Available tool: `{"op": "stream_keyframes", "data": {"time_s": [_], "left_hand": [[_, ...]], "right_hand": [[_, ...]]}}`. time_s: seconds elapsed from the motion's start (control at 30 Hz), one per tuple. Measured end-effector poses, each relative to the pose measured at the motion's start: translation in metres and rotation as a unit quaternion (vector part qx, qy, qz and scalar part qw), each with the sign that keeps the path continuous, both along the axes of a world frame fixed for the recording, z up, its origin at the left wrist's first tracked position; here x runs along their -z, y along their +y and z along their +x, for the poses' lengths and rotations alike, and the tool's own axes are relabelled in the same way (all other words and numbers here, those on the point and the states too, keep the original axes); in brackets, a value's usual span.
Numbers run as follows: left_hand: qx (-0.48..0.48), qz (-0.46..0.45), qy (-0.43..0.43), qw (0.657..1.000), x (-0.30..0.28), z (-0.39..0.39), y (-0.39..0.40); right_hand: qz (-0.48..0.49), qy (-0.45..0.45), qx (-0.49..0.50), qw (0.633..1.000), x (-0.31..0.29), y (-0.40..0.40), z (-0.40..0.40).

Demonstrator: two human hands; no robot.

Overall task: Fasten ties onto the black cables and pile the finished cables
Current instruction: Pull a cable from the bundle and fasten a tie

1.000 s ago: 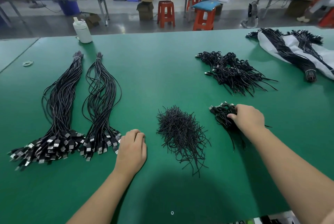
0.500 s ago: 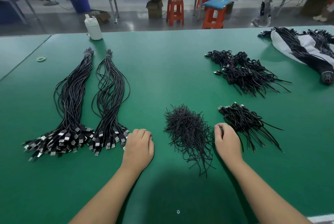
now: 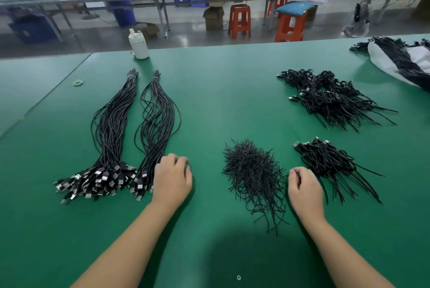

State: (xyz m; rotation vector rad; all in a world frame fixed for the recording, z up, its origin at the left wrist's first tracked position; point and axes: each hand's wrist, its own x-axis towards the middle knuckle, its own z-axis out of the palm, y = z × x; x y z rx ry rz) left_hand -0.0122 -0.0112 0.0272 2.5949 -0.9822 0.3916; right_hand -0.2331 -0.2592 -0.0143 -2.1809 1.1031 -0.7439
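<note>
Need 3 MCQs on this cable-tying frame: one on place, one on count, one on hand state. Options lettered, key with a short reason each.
1. Where does the loose pile of ties lie?
A. between the two hands
B. beside the white bottle
C. on the white bag

2. How many long straight cable bundles lie left of the left hand?
A. one
B. two
C. four

3. What is the right hand holding?
A. a finished cable
B. the white bottle
C. nothing that can be seen

Key:
1 A: the ties sit on the green table, with the left hand on one side and the right hand on the other.
2 B: the left bundle and the right bundle lie side by side, each tied at its far end.
3 C: its fingers hang loosely curled at the edge of the ties, with no cable seen in them.
</note>
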Motion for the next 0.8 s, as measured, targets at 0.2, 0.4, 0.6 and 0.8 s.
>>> {"op": "stream_keyframes", "data": {"time_s": [0.2,0.4,0.6,0.8], "left_hand": [[-0.162,0.243,0.129,0.948,-0.028,0.039,0.020],[-0.188,0.138,0.192,0.953,-0.027,0.043,0.017],[-0.199,0.235,0.142,0.941,-0.039,0.043,0.023],[-0.153,0.329,0.077,0.929,-0.053,0.032,0.019]], "right_hand": [[-0.004,0.002,-0.001,1.000,0.002,0.000,-0.001],[-0.004,0.004,0.000,1.000,0.003,0.000,-0.001],[-0.005,0.009,-0.002,1.000,0.003,0.000,-0.001],[-0.003,0.015,0.000,1.000,0.004,0.000,-0.001]]}}
